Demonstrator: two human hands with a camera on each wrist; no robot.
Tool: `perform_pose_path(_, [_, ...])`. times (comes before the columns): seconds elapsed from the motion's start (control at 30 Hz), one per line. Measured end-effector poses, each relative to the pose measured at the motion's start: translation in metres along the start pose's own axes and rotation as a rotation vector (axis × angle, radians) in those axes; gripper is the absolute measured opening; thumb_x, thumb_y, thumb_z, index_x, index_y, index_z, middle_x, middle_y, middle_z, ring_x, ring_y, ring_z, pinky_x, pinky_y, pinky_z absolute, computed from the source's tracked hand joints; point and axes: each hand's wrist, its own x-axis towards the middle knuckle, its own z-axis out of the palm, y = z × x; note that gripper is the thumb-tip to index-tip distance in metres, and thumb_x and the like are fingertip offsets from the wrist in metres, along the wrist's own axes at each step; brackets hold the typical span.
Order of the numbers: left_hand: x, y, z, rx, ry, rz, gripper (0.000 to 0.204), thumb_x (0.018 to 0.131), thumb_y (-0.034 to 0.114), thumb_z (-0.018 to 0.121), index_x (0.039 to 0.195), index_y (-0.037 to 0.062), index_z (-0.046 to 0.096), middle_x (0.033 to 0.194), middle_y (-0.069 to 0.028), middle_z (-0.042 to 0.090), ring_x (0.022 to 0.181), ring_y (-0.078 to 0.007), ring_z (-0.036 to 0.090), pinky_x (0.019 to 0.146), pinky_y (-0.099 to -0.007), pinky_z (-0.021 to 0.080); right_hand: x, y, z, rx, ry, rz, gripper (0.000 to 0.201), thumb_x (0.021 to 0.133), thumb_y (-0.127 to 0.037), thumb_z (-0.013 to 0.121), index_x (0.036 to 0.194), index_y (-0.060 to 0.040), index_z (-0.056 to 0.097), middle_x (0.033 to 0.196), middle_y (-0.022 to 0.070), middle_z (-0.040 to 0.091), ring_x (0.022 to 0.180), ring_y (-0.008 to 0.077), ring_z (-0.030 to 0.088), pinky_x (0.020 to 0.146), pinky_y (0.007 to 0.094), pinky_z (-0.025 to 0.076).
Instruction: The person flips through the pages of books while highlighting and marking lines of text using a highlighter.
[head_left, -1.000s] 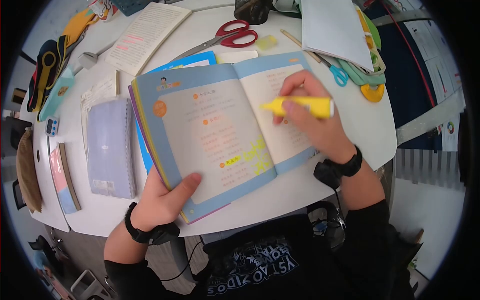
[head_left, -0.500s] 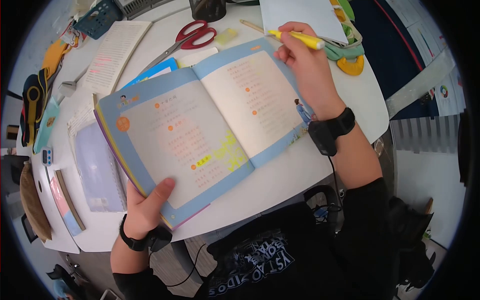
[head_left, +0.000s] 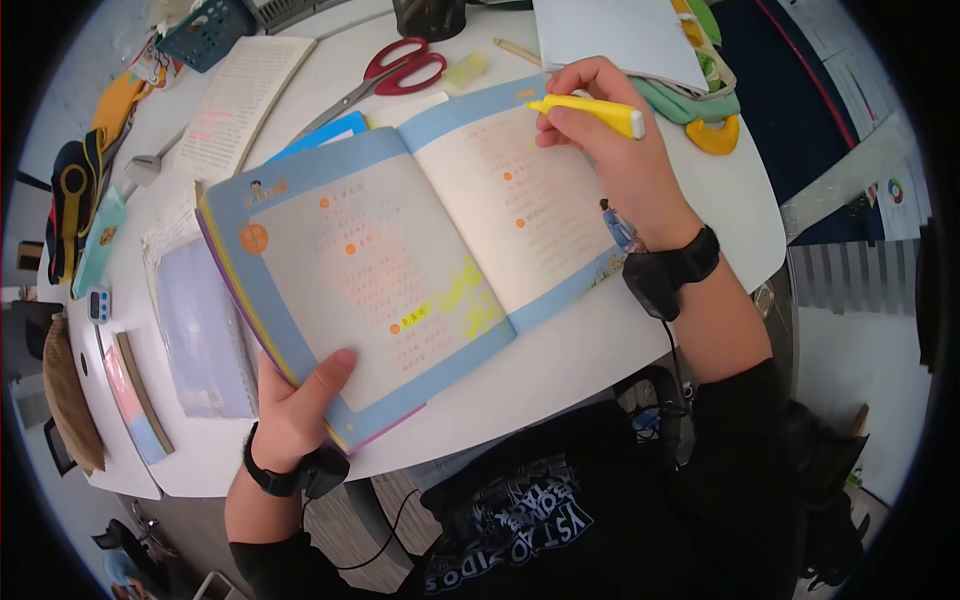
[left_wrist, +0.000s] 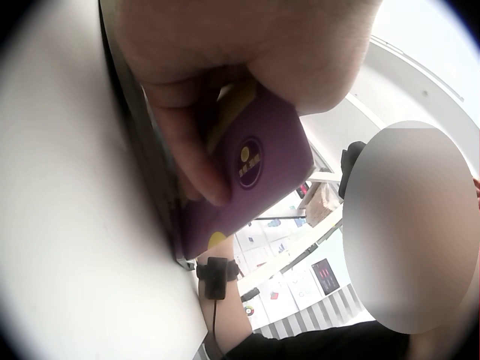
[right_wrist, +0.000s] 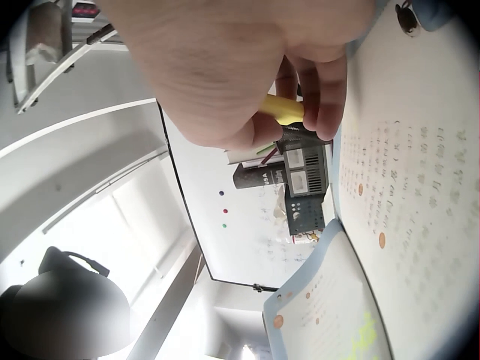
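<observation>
L hand (head_left: 300, 405) is gripping the open bk (head_left: 350, 300) at its lower L corner, thumb pressing on the L pg, fingers curling under the purple cover (left_wrist: 274, 161); L grip is clamping on the bk. R hand (head_left: 630, 165) is pinching the yellow highlighter (head_left: 600, 115), so R grip is clamping on it; its tip is pointing L nr the top of the R pg, contact unclear. Bk is lying open over the white worktop (head_left: 560, 375), w/ yellow marks showing low on the L pg. Red-handled scissors (head_left: 404, 72) are lying beyond the bk, lilac notebook (head_left: 205, 330) resting to its L.
</observation>
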Motion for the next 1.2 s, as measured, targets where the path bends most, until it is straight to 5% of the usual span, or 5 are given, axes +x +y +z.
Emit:
perform_pose_path(0.33, [-0.001,-0.003,-0.001,-0.005,0.007,-0.007,0.041,0.099,0.005,0.065,0.138,-0.0035,0.057,0.126,-0.0111,0.069,0.111,-0.0181,0.066,0.095,-0.0338,0.053,-0.002,-0.004,0.001,-0.101,-0.117,0.187,0.018,0.101,-0.021,0.068,0.094,-0.0080,0.057,0.077,0.0002,0.062,0.064,0.0065,0.061,0.055,0.0228,0.049])
perform_pose_path(0.63, [0.000,-0.003,-0.002,0.002,0.002,0.008,0.040,0.100,0.006,0.065,0.138,-0.0031,0.057,0.126,-0.0111,0.069,0.111,-0.0180,0.066,0.094,-0.0335,0.053,0.001,-0.001,0.006,-0.030,0.071,0.156,0.019,0.100,-0.022,0.070,0.096,-0.0080,0.058,0.087,0.0000,0.063,0.074,0.0071,0.063,0.067,0.0225,0.052])
perform_pose_path(0.83, [-0.002,-0.003,0.000,-0.022,-0.001,0.030,0.040,0.100,0.005,0.065,0.138,-0.0037,0.056,0.126,-0.0117,0.069,0.111,-0.0182,0.066,0.096,-0.0339,0.053,-0.002,-0.003,0.003,-0.205,-0.047,-0.035,0.017,0.099,-0.019,0.072,0.100,-0.0069,0.059,0.093,-0.0013,0.063,0.083,0.0094,0.064,0.082,0.0231,0.051])
perform_pose_path(0.93, [-0.001,-0.001,0.000,-0.028,0.005,0.010,0.040,0.099,0.004,0.065,0.138,-0.0036,0.056,0.126,-0.0117,0.069,0.112,-0.0183,0.066,0.096,-0.0341,0.053,-0.002,-0.006,0.004,-0.024,-0.064,0.060,0.012,0.101,-0.017,0.066,0.102,-0.0084,0.057,0.100,0.0028,0.063,0.087,0.0111,0.063,0.084,0.0253,0.053])
perform_pose_path(1.2, [-0.001,-0.003,0.000,-0.018,0.029,0.008,0.040,0.099,0.004,0.065,0.137,-0.0036,0.057,0.127,-0.0113,0.068,0.111,-0.0185,0.066,0.095,-0.0339,0.053,-0.004,-0.008,0.003,0.064,-0.156,0.228,0.010,0.104,-0.016,0.062,0.101,-0.0088,0.056,0.098,0.0031,0.059,0.083,0.0104,0.063,0.072,0.0250,0.054])
